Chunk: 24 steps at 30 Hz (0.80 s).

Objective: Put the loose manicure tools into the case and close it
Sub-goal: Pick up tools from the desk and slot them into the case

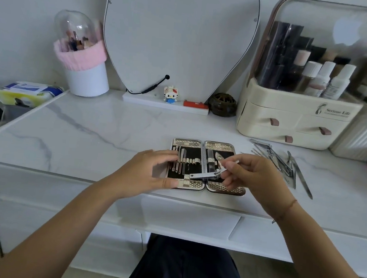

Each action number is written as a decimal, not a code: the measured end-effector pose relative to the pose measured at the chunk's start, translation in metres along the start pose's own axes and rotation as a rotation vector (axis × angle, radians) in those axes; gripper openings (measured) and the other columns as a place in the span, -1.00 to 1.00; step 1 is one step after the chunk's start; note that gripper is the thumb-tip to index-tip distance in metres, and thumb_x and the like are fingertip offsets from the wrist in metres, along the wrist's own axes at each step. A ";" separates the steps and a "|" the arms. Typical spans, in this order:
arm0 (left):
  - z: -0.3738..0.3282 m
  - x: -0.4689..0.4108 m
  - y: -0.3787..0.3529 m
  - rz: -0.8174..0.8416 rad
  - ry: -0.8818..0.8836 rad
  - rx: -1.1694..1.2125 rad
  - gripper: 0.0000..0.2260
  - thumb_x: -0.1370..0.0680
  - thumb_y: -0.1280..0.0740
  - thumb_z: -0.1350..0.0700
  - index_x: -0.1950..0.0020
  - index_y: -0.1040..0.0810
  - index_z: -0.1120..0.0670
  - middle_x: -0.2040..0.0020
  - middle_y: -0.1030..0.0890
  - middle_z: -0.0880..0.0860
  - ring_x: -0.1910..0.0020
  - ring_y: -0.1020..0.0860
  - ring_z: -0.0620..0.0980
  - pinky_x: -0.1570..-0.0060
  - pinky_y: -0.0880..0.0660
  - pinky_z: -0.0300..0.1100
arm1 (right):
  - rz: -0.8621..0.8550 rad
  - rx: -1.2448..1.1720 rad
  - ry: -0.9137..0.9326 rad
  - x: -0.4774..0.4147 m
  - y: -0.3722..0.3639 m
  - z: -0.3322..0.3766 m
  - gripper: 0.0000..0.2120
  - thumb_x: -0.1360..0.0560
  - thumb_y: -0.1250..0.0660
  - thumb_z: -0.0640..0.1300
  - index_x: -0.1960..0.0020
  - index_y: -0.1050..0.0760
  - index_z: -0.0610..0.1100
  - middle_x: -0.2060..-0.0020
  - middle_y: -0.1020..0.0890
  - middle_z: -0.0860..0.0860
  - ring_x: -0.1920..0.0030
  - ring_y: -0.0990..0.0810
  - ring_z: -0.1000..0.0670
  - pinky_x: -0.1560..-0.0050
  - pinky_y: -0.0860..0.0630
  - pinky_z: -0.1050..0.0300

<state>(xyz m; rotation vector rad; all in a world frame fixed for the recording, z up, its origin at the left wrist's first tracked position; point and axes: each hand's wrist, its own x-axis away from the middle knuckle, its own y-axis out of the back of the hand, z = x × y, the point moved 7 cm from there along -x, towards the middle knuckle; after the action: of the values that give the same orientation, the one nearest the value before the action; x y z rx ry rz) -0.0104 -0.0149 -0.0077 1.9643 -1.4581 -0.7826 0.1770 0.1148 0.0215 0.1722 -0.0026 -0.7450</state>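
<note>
An open manicure case (220,146) with silver textured edges and black lining lies flat on the marble tabletop near its front edge. Several thin tools sit in the loops of its left half. My left hand (145,173) holds the case's left side, fingers on top and thumb at the front corner. My right hand (253,177) pinches a silver nail clipper (206,175) that lies across the lower middle of the case. A heap of loose metal tools (283,164) lies on the table to the right of the case.
A cream drawer organiser (291,122) with bottles under a clear lid stands at the back right. A mirror (179,37) on a white base, a small block figure (170,94) and a dark round holder (223,104) stand behind. A pink-trimmed white brush cup (85,78) is back left.
</note>
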 end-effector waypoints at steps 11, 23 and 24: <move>0.003 0.000 -0.002 0.013 0.020 -0.057 -0.20 -0.24 -0.29 -0.47 -0.41 -0.36 -0.16 -0.44 -0.31 -0.23 -0.42 -0.25 -0.17 -0.45 -0.15 -0.06 | -0.054 0.005 -0.004 0.002 -0.005 0.000 -0.87 -0.51 -0.29 -0.30 0.07 -0.56 -0.36 0.37 -0.63 -0.21 0.44 -0.62 -0.02 0.38 -0.60 0.20; 0.003 -0.001 -0.003 0.002 0.006 -0.030 -0.19 -0.22 -0.29 -0.49 -0.39 -0.38 -0.14 -0.41 -0.35 -0.20 -0.40 -0.29 -0.17 -0.43 -0.21 -0.03 | 0.014 -0.001 0.015 0.007 -0.028 -0.001 -0.89 -0.51 -0.28 -0.30 0.09 -0.55 -0.34 0.35 -0.63 -0.20 0.39 -0.61 -0.05 0.35 -0.59 0.18; 0.004 -0.001 -0.003 -0.001 0.005 -0.018 -0.19 -0.22 -0.30 -0.49 -0.38 -0.39 -0.14 -0.41 -0.36 -0.20 -0.40 -0.30 -0.17 -0.42 -0.23 -0.03 | 0.028 0.027 0.020 0.005 -0.030 0.000 -0.89 -0.51 -0.28 -0.29 0.08 -0.55 -0.33 0.35 -0.63 -0.18 0.39 -0.61 -0.04 0.35 -0.58 0.18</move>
<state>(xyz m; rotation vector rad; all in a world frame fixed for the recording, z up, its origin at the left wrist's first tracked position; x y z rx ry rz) -0.0119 -0.0134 -0.0124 1.9524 -1.4425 -0.7885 0.1603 0.0895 0.0164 0.2043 0.0037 -0.7158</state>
